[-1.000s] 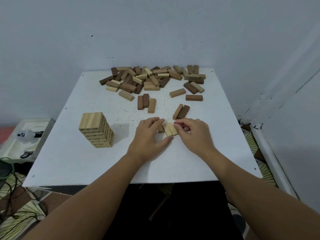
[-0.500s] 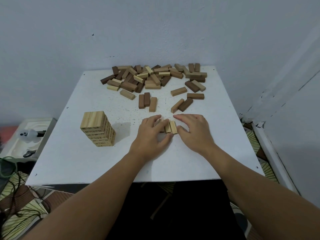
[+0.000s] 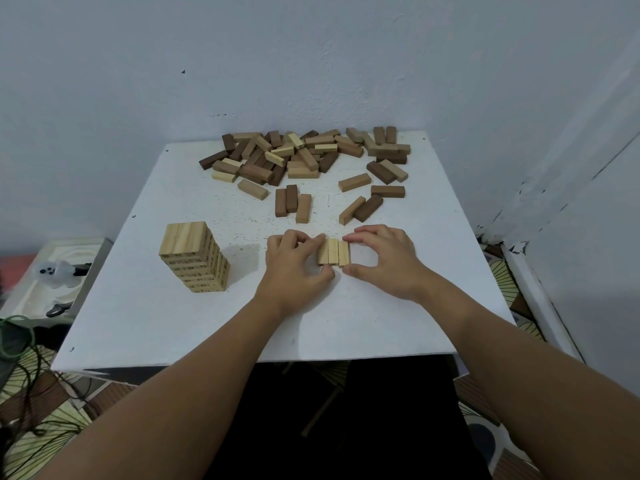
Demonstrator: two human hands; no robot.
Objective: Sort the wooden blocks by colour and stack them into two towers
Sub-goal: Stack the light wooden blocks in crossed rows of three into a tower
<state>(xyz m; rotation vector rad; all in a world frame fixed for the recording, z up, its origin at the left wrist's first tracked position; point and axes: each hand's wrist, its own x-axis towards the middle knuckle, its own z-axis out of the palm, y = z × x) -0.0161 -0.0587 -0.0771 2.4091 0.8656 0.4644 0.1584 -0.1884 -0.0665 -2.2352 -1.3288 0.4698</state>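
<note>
While hands pinch three light blocks [image 3: 333, 251] mid-table, left hand [image 3: 294, 265], right hand [image 3: 384, 259]; tower [image 3: 194, 261] well apart.

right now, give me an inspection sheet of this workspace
surface: white table, speckled, against the wall
job's things: pale tower standing at left; three pale blocks side by side at centre; mixed pile at the far edge
clutter: loose blocks between pile and hands
hands: left hand and right hand press the three blocks together from either side
cables: green cable on the floor at left
surroundings: white tray at left, patterned floor
</note>
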